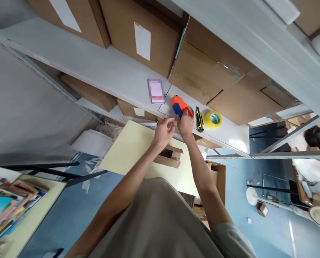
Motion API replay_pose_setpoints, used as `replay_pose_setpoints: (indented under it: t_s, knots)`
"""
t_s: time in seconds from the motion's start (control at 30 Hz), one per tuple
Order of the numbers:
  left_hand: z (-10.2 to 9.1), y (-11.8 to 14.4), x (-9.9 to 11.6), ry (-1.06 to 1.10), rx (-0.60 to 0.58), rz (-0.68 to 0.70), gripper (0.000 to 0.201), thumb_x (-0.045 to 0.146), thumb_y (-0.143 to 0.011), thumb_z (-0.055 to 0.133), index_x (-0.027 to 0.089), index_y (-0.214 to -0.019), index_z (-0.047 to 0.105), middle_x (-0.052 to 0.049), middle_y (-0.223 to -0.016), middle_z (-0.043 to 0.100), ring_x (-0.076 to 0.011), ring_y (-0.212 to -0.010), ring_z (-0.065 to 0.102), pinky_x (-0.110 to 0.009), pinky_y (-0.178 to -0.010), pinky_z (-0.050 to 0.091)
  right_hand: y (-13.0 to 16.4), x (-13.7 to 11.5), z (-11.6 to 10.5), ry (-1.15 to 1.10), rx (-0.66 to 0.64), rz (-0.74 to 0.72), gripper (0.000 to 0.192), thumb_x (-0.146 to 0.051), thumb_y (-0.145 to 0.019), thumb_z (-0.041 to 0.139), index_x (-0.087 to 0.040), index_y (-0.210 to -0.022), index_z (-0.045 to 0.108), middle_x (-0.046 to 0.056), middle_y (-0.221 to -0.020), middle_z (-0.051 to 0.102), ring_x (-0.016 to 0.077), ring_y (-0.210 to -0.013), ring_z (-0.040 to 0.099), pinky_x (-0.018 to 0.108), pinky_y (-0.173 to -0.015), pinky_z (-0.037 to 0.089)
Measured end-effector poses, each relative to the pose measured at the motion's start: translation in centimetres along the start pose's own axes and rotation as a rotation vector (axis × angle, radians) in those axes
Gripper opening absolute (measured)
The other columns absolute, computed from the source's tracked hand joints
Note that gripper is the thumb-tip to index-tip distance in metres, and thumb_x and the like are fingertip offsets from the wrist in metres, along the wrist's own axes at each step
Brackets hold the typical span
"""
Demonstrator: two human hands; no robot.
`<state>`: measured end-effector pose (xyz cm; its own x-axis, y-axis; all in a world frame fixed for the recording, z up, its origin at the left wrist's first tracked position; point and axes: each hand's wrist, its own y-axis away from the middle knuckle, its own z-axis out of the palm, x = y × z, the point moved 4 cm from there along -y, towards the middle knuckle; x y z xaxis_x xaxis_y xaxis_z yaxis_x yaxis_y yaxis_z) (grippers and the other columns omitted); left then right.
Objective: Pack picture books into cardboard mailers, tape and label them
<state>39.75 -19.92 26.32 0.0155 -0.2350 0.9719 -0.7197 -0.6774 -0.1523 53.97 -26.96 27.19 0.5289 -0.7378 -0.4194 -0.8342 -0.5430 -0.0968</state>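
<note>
Closest in was the pale yellow counter (pixel 130 143), with 1 small cardboard box (pixel 168 162) on it, top open, partly behind the left forearm (pixel 137 163). Past that, the 2 hands were side by side at the front edge of the white shelf (pixel 127 79). The right hand (pixel 186 124) had its grip wrapped snugly around the near end of 1 orange-and-blue tool (pixel 177 104), which was over the shelf with its far end pointing away and a bit left. The left hand (pixel 163 132) had its grip loosely curled just beside the right one; honestly couldn't tell if it was pinching anything.

Room-wise, kinda tight on the right: 1 box cutter (pixel 200 120) lay just beside the tool, then 1 roll of yellow tape (pixel 208 122) next to that, both near the shelf's front edge. On the left, a strip of white shelf separated the tool from 1 phone (pixel 156 91) with a blurred-out screen, and more shelf ran on past it. Behind all that, big cardboard boxes (pixel 160 44) lined the back, at least 4 by my count, so they walled off the far side.
</note>
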Motion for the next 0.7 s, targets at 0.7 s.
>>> replay_pose_setpoints:
  t_s: [0.7]
  knots:
    - [-5.3, 13.7, -5.2, 0.211, -0.262, -0.224, 0.043, 0.063, -0.101, 0.075, 0.024, -0.117, 0.078, -0.009, -0.116, 0.082, -0.0247, -0.101, 0.079, -0.036, -0.091, 0.066, 21.3, 1.1, 2.5, -0.808, -0.281, 0.166, 0.050, -0.072, -0.107, 0.065, -0.023, -0.120, 0.062, 0.007, -0.109, 0.075, 0.0232, -0.100, 0.072, 0.040, -0.094, 0.065]
